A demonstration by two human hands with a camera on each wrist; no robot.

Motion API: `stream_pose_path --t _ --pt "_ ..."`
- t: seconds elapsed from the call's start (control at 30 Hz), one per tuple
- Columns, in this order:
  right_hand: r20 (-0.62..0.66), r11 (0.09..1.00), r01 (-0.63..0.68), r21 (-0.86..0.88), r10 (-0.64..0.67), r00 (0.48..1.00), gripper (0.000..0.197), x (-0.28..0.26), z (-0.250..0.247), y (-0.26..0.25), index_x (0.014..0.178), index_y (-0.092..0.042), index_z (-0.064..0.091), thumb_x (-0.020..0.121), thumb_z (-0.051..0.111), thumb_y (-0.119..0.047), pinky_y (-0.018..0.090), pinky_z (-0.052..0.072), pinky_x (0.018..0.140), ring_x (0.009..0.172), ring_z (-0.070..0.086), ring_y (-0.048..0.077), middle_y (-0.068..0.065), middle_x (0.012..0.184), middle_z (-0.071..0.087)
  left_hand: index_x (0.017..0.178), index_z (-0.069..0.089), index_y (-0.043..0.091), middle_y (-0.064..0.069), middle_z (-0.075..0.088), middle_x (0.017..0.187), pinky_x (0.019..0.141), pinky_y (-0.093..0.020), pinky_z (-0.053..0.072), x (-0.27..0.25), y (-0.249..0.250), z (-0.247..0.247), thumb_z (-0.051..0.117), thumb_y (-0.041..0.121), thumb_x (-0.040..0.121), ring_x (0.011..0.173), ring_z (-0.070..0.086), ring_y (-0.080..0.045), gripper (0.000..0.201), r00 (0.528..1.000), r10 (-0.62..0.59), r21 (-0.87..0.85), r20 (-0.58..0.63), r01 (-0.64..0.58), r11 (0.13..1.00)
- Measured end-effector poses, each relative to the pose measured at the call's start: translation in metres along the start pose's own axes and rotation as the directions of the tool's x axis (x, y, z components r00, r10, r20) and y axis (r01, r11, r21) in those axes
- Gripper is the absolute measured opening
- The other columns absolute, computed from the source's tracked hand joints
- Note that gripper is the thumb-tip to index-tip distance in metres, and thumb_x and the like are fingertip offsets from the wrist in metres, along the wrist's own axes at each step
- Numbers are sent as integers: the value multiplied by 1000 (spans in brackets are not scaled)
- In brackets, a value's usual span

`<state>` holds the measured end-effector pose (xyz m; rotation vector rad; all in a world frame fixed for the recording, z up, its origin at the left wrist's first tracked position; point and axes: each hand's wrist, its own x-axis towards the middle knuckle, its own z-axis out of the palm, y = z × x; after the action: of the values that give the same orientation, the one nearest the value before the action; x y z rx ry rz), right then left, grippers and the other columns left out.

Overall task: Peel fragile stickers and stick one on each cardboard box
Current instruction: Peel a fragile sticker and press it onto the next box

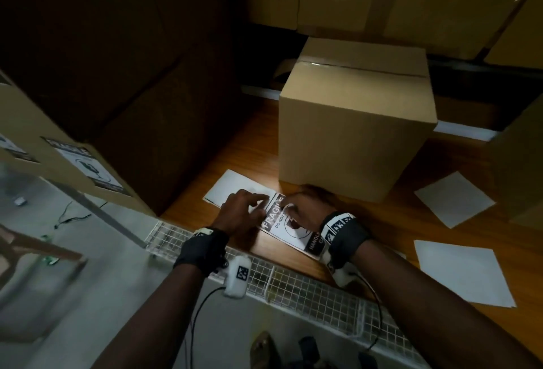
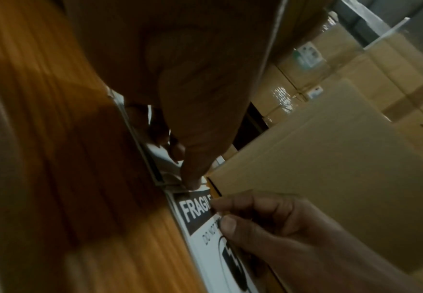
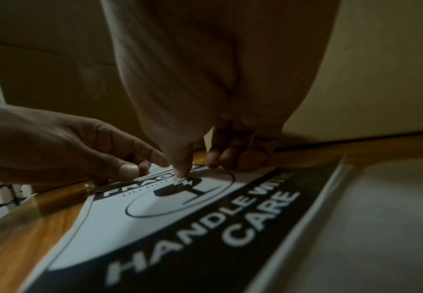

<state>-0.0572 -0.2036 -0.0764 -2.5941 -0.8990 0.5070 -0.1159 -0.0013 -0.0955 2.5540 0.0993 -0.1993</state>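
Left hand (image 1: 241,212) fingers lie flat, pinning the sticker (image 1: 289,230) to the surface (image 1: 382,221). Right hand (image 1: 305,210) fingers pinch its top edge. I'd lift that edge slowly, pressing just beside the pinch.

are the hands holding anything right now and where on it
Both hands work the fragile sticker at its top "FRAGILE" edge: the right hand pinches that edge, the left hand presses fingertips beside it.
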Motion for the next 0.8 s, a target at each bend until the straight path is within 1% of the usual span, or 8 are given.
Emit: stream_pose_path --t 0.07,0.1,0.2,0.27,0.37,0.53,0.7,0.8 --pt "-41 999 -14 37 15 999 19 2 0 3 113 -23 71 102 55 -21 18 48 71 82 64 15 1 110 65 137 63 33 -3 64 119 83 -30 40 3 3 -1 68 36 96 99 51 -10 42 1000 -18 -18 -10 18 1000" --pt "-50 999 -17 26 19 999 20 4 0 5 117 -25 67 101 56 -23 19 46 76 90 63 17 2 116 64 137 62 35 -3 64 117 83 -32 40 4 5 -2 69 37 95 98 51 -11 42 999 -42 -26 -5 41 999" --pt "2 998 -5 -69 5 1000 37 12 -6 8 137 -26 53 100 58 -28 29 43 95 119 57 24 3 137 58 136 62 36 -2 67 118 91 -38 46 9 10 -2 72 37 93 104 57 -15 44 995 -92 -42 30 93 995" --pt "62 995 -11 -95 17 998 44 18 -12 7 143 -27 48 100 57 -31 35 45 101 126 55 26 1 144 54 135 63 36 -3 68 126 95 -42 48 11 12 -2 73 36 93 114 61 -21 44 993 -113 -48 36 115 992" --pt "119 994 -18 -108 31 992 43 24 -16 4 142 -29 49 99 56 -32 37 47 100 124 55 26 1 142 55 136 63 33 -5 67 129 94 -39 46 13 14 -2 69 36 96 118 60 -23 41 991 -128 -58 43 131 990" --pt "77 998 -38 -46 42 996 42 23 -18 6 136 -30 53 95 63 -33 34 49 96 119 58 23 -1 136 60 125 69 39 -3 69 122 105 -52 44 12 16 -2 64 40 97 117 58 -25 29 984 -169 -193 60 177 965" --pt "23 994 -35 106 33 999 29 18 -10 5 128 -10 63 100 56 -12 24 40 89 117 59 27 9 126 64 92 68 61 2 68 127 108 -55 39 13 21 -2 63 44 96 122 52 -25 18 976 -201 -222 81 215 951" --pt "-20 992 -39 118 42 999 25 18 -7 4 121 -11 68 99 56 -13 26 43 90 115 62 28 9 122 68 91 69 58 1 69 117 105 -55 43 13 21 -2 64 44 96 117 56 -26 15 976 -205 -218 78 217 951"
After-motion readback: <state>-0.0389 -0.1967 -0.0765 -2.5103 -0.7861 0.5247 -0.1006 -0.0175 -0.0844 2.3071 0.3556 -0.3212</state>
